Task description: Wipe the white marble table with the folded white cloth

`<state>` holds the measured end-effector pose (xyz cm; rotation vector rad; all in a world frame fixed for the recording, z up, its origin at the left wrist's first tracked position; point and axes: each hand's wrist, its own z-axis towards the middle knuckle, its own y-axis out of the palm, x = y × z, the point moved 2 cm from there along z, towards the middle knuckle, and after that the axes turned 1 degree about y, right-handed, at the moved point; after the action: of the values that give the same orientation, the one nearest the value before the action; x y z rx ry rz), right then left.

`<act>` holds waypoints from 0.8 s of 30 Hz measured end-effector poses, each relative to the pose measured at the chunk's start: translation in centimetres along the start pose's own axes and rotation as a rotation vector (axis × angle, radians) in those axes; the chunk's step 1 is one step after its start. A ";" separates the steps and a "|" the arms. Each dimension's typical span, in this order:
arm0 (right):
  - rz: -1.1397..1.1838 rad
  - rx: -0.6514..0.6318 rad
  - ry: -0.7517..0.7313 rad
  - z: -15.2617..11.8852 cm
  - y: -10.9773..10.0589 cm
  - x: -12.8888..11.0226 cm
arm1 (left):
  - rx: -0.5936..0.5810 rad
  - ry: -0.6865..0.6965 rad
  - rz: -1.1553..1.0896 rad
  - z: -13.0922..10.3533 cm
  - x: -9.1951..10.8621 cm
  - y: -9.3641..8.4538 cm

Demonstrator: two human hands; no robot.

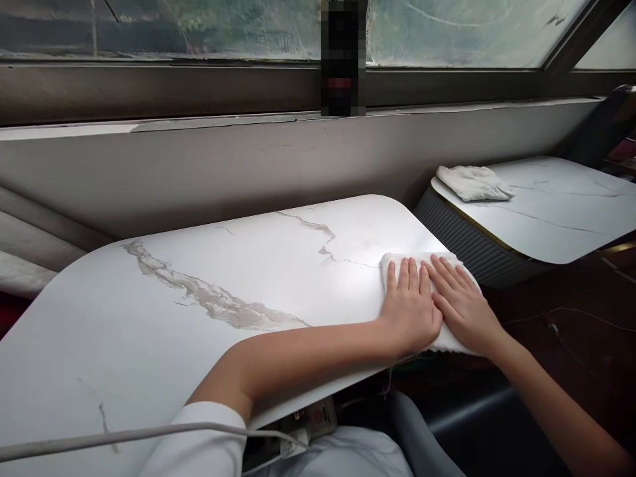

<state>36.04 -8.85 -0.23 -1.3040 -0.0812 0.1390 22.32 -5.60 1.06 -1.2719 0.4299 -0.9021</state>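
Observation:
A white cloth (450,339) lies flat at the right end of a white marble-patterned table (268,265), reaching its rounded edge. My left hand (410,305) rests palm down on the cloth, its fingers stretched out and pointing away from me. Beside it, touching it near the thumbs, my right hand (462,301) presses flat on the same cloth with its fingers extended up and to the left. Neither hand grips the cloth; both lie over it.
A second marble-patterned table (556,232) stands at the right, with a folded white cloth (474,183) on its near left corner. A grey cable (124,437) crosses the lower left. Windows and a sill run along the back.

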 end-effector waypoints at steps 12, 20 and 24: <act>-0.030 -0.104 0.063 3.5 0.5 -5.7 | -0.106 -0.041 0.013 -2.5 -4.6 -1.7; 0.018 -0.154 0.082 18.5 3.8 -5.4 | -0.075 -0.231 0.045 5.7 -15.7 -1.2; 0.022 -0.139 0.073 24.2 5.3 -5.1 | -0.059 -0.286 0.067 9.1 -20.2 -1.0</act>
<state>27.39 14.88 1.07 -1.4480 -0.0144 0.1062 16.45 15.81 0.59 -1.4079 0.2723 -0.6424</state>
